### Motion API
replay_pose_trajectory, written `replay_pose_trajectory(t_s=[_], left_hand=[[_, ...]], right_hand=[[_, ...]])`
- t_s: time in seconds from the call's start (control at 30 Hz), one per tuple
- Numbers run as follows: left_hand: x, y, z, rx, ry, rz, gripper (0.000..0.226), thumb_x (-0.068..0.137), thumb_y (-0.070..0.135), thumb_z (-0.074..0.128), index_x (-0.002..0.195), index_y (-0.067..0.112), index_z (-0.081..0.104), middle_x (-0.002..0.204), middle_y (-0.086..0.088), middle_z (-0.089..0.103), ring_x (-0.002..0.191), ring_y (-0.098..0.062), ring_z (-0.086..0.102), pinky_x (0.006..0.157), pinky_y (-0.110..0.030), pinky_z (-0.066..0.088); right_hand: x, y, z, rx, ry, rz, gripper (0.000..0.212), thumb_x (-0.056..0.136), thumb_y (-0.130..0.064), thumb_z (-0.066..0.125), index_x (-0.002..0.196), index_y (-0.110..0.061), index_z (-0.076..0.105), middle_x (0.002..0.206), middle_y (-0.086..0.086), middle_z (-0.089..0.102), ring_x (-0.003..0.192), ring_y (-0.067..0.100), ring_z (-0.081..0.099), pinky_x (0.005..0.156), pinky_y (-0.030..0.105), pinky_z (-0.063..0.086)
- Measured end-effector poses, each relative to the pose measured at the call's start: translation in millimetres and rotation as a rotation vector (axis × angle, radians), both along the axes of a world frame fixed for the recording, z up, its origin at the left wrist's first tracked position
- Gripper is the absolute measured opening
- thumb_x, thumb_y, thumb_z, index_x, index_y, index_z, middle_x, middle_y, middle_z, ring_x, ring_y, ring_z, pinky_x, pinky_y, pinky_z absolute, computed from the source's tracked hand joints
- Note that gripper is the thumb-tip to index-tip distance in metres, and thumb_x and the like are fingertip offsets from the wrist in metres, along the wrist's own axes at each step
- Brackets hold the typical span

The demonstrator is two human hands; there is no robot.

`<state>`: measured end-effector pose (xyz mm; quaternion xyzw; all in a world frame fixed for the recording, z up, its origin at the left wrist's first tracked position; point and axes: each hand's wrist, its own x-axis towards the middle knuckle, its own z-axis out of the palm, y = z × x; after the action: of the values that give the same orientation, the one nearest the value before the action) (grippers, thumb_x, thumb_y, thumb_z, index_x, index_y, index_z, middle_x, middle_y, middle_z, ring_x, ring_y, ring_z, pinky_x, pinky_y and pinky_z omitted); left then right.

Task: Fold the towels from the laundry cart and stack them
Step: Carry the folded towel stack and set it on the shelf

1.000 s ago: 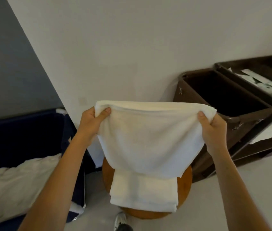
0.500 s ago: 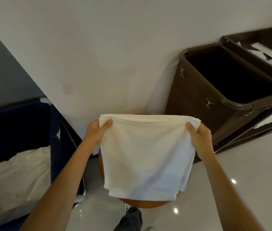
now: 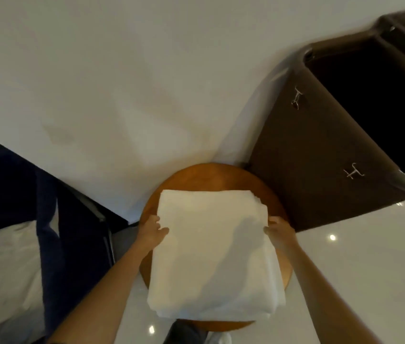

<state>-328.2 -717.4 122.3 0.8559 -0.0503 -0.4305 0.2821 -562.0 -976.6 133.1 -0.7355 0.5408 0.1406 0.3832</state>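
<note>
Head view: folded white terry towel (image 3: 211, 252) lies atop towel stack (image 3: 221, 317) on round brown wooden table (image 3: 196, 177). Left grip (image 3: 153, 232) and right grip (image 3: 279, 230) pinch its side edges, fingers curled. Advice: square edges with stack beneath, release both sides together, press flat.

The folded towel (image 3: 211, 256) that my left hand (image 3: 151, 232) and right hand (image 3: 279, 232) grip is white cloth, matt, with a fine nap. The round top (image 3: 211, 177) under it is smooth wood with a satin sheen. The floor (image 3: 357, 269) is glossy and mirrors light spots. The brown bin (image 3: 308, 170) is matt fabric with small metal clips (image 3: 354, 173). The wall (image 3: 122, 83) is matt.
</note>
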Motion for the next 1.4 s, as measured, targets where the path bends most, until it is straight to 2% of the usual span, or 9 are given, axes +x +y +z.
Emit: replay_pose_trajectory(t_s=[0.1, 0.23, 0.5, 0.67, 0.83, 0.97, 1.13, 1.27, 1.4], left_hand=[[-20.3, 15.6, -25.1, 0.099, 0.032, -0.043, 0.061, 0.090, 0.014, 0.062, 0.142, 0.003, 0.034, 0.140, -0.016, 0.045, 0.127, -0.031, 0.046, 0.101, -0.034, 0.041], [-38.8, 26.9, -41.2, 0.110, 0.024, 0.067, 0.044, 0.086, 0.007, 0.061, 0.128, 0.002, 0.047, 0.120, -0.013, 0.054, 0.117, -0.034, 0.053, 0.093, -0.034, 0.046], [-54.4, 25.9, -60.7, 0.151, 0.000, 0.094, 0.064, 0.094, 0.015, 0.051, 0.151, 0.010, 0.021, 0.148, -0.014, 0.036, 0.129, -0.034, 0.042, 0.099, -0.037, 0.042], [-69.8, 25.6, -78.3, 0.074, 0.058, 0.244, 0.089, 0.085, 0.044, 0.068, 0.153, 0.019, 0.015, 0.153, -0.006, 0.030, 0.136, -0.030, 0.036, 0.110, -0.043, 0.035], [-66.7, 25.9, -91.1, 0.029, 0.136, 0.389, 0.129, 0.044, 0.083, 0.071, 0.151, 0.031, 0.020, 0.150, 0.003, 0.035, 0.133, -0.023, 0.040, 0.109, -0.042, 0.037], [-61.0, 25.1, -110.7, -0.056, 0.210, 0.433, 0.098, 0.068, 0.048, 0.082, 0.148, 0.027, 0.029, 0.142, 0.004, 0.044, 0.128, -0.023, 0.044, 0.106, -0.042, 0.040], [-47.0, 31.0, -122.0, -0.074, 0.345, 0.355, 0.072, 0.066, 0.045, 0.083, 0.128, 0.025, 0.053, 0.120, 0.004, 0.062, 0.103, -0.016, 0.059, 0.092, -0.035, 0.047], [-43.0, 29.6, -121.3, -0.099, 0.406, 0.345, 0.051, 0.064, 0.045, 0.081, 0.105, 0.033, 0.054, 0.104, 0.010, 0.062, 0.093, -0.007, 0.059, 0.073, -0.023, 0.046], [-45.2, 33.6, -120.3, -0.145, 0.447, 0.403, 0.055, 0.061, 0.041, 0.088, 0.106, 0.032, 0.059, 0.110, 0.004, 0.066, 0.101, -0.017, 0.063, 0.085, -0.032, 0.050]], right_hand=[[-12.6, 19.9, -25.7, 0.112, 0.035, -0.092, 0.039, 0.091, -0.023, 0.061, 0.128, -0.015, 0.053, 0.119, 0.003, 0.058, 0.096, 0.018, 0.058, 0.076, 0.027, 0.051], [-24.7, 49.8, -35.8, 0.145, 0.079, -0.150, 0.057, 0.092, -0.026, 0.060, 0.142, -0.014, 0.034, 0.136, 0.013, 0.043, 0.110, 0.029, 0.051, 0.075, 0.032, 0.047], [-42.8, 54.7, -53.7, 0.074, 0.145, -0.090, 0.039, 0.095, -0.019, 0.049, 0.131, -0.008, 0.040, 0.125, 0.016, 0.050, 0.098, 0.027, 0.050, 0.077, 0.035, 0.047], [-30.5, 65.0, -65.3, 0.139, 0.067, -0.176, 0.081, 0.090, -0.056, 0.052, 0.150, -0.019, 0.011, 0.153, 0.010, 0.021, 0.138, 0.036, 0.024, 0.107, 0.054, 0.032], [-25.9, 62.3, -99.2, 0.227, 0.091, -0.273, 0.107, 0.077, -0.069, 0.059, 0.150, -0.026, -0.005, 0.157, 0.009, 0.016, 0.141, 0.038, 0.021, 0.110, 0.058, 0.027], [-29.0, 42.9, -117.4, 0.294, 0.018, -0.329, 0.117, 0.058, -0.067, 0.076, 0.148, -0.026, 0.014, 0.145, 0.009, 0.035, 0.130, 0.037, 0.038, 0.105, 0.054, 0.037], [-31.5, 22.3, -139.6, 0.371, 0.022, -0.355, 0.131, 0.030, -0.075, 0.082, 0.140, -0.020, 0.037, 0.128, 0.005, 0.055, 0.111, 0.031, 0.057, 0.093, 0.050, 0.050], [-28.1, 14.5, -135.1, 0.448, -0.046, -0.352, 0.079, 0.055, -0.045, 0.088, 0.120, -0.016, 0.055, 0.105, 0.000, 0.065, 0.092, 0.022, 0.062, 0.080, 0.038, 0.052], [-28.6, 13.0, -126.5, 0.490, -0.117, -0.383, 0.063, 0.062, -0.034, 0.086, 0.116, -0.016, 0.058, 0.105, -0.001, 0.066, 0.094, 0.022, 0.062, 0.083, 0.040, 0.052]])
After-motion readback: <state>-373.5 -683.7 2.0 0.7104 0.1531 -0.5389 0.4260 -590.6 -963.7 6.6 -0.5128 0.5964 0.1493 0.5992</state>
